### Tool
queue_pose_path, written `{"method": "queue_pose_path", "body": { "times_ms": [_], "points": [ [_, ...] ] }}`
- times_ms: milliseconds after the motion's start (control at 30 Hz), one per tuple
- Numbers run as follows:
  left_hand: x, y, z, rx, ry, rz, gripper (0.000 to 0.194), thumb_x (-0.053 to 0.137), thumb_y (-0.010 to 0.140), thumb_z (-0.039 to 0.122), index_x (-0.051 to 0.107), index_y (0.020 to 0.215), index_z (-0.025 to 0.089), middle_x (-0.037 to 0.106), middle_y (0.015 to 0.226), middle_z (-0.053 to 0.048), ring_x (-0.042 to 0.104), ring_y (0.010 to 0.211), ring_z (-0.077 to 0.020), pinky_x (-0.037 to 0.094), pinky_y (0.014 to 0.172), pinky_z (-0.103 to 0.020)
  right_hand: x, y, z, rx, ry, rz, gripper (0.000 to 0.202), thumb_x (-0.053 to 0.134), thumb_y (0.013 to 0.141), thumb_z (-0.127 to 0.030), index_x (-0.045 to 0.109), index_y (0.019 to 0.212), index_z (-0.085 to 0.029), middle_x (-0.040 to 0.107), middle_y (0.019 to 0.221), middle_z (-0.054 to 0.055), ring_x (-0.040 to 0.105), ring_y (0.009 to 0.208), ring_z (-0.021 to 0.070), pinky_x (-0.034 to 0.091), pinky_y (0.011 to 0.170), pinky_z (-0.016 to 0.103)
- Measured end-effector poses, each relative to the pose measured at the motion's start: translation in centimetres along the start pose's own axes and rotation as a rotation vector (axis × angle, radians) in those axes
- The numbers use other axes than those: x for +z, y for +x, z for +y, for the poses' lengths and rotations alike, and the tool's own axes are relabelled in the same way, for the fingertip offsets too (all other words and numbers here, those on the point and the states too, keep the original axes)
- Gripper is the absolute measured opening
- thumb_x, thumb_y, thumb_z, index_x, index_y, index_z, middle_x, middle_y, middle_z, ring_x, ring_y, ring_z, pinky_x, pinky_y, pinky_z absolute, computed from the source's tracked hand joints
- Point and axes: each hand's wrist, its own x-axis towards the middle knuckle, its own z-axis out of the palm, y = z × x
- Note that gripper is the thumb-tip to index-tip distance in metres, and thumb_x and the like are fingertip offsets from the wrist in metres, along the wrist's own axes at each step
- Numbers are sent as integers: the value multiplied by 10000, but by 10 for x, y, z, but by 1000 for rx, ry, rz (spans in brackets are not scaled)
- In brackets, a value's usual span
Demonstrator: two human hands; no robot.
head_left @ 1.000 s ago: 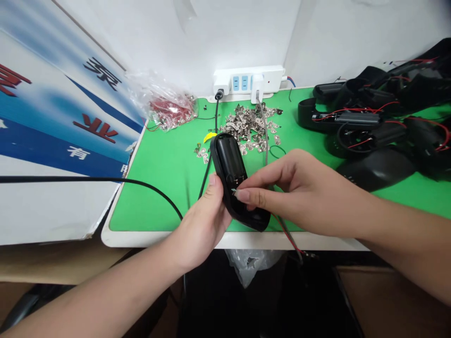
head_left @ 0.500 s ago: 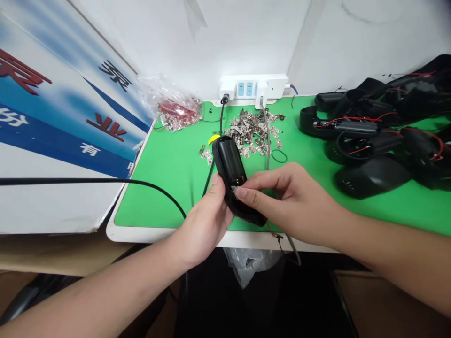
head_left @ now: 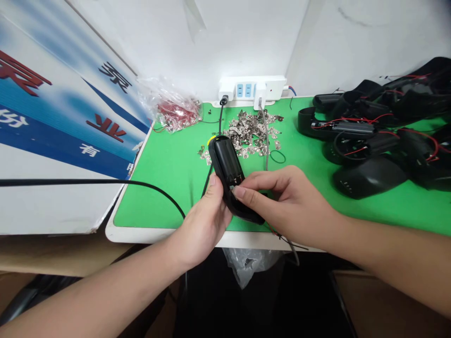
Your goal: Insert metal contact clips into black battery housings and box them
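The left hand (head_left: 207, 220) holds an elongated black plastic housing with rounded ends (head_left: 225, 157), its thumb on the left side wall and its other fingers mostly hidden behind. The right hand (head_left: 282, 197) is narrow, thumb and forefinger pinched at a small silvery piece (head_left: 232, 188) inside the housing's rim. The housing slants from far left to near right over the green mat (head_left: 158, 188); its near end comes close to the white table edge (head_left: 141, 234), and whether it touches the mat cannot be told.

Just beyond its far end lies a loose pile of small shiny metal pieces (head_left: 246, 131), with a white power strip (head_left: 278, 84) behind it along the wall. A grey cable (head_left: 267, 157) runs from the strip toward the right hand, beside a thin dark green ring (head_left: 278, 157). At far left sits a clear plastic bag of red wires (head_left: 178, 112). Green mat shows between the left hand and the mat's left edge, where a thick black cable (head_left: 105, 181) arcs in across a blue and white printed box (head_left: 70, 150). More green lies between the right hand and the heaped black plastic parts with red wires (head_left: 369, 173) on the right.
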Motion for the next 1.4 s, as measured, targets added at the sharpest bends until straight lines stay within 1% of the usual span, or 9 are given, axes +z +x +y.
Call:
{"method": "queue_pose_path", "body": {
  "times_ms": [267, 433, 567, 667, 767, 867, 1000, 1167, 1400],
  "points": [
    [-1, 0, 0, -7, 1, -24, 524, 398, 1055, 569, 669, 1365, 244, 602, 1515, -20, 219, 1607, -238, 102, 1353, -436, -2, 2, 0, 76, 111, -13, 108, 749, 856, -232, 831, 839, -165, 767, 823, 18, 637, 725, 121, 489, 661, 236],
    [-1, 1, 0, 4, 6, -45, 519, 357, 1071, 546, 669, 1362, 251, 606, 1511, -15, 239, 1601, -228, 113, 1351, -427, -3, 4, -1, 85, 107, -24, 107, 777, 846, -258, 828, 803, -175, 758, 809, 17, 630, 725, 128, 487, 670, 246],
    [0, 2, -1, 19, 27, -39, 507, 352, 1081, 513, 670, 1355, 228, 598, 1518, -27, 244, 1599, -227, 140, 1347, -423, -5, 5, -2, 176, 146, -27, 182, 807, 826, -336, 822, 799, -157, 703, 705, 8, 549, 636, 103, 423, 583, 232],
    [1, 1, 0, 15, 43, -26, 487, 400, 1074, 500, 628, 1404, 223, 590, 1525, -39, 256, 1595, -230, 158, 1345, -431, -7, 6, -2, 220, 184, -29, 269, 813, 815, -409, 808, 778, -143, 660, 662, 5, 502, 602, 95, 387, 546, 231],
    [4, -1, 1, 3, 43, -1, 484, 428, 1069, 494, 582, 1454, 245, 603, 1511, -45, 285, 1584, -238, 179, 1341, -449, -8, 4, -3, 202, 206, -22, 272, 824, 803, -413, 806, 779, -143, 651, 657, 0, 499, 602, 92, 402, 555, 229],
    [7, -3, 2, -18, 50, 23, 477, 441, 1058, 518, 647, 1380, 233, 638, 1468, -57, 296, 1580, -256, 178, 1341, -455, -7, 3, -4, 181, 219, -6, 254, 829, 801, -405, 812, 798, -151, 670, 672, 4, 512, 605, 95, 412, 553, 228],
    [9, -3, 2, -11, 58, 34, 462, 463, 1045, 540, 717, 1266, 224, 648, 1453, -53, 243, 1599, -254, 140, 1348, -437, -6, 1, -6, 127, 179, 27, 229, 821, 819, -387, 819, 813, -158, 726, 744, 24, 586, 661, 124, 464, 593, 243],
    [9, -2, 1, -4, 60, 43, 475, 470, 1036, 563, 707, 1276, 229, 653, 1445, -48, 219, 1606, -261, 135, 1349, -449, -4, 1, -5, 84, 138, 34, 192, 814, 839, -353, 834, 847, -162, 760, 803, 31, 633, 729, 143, 511, 666, 253],
    [8, -3, 1, 16, 48, 47, 446, 479, 1044, 522, 714, 1288, 233, 671, 1419, -34, 233, 1602, -256, 126, 1351, -436, -6, 4, -4, 76, 126, -29, 266, 798, 851, -401, 812, 786, -143, 636, 612, -12, 488, 562, 86, 411, 537, 233]
  ]
}}
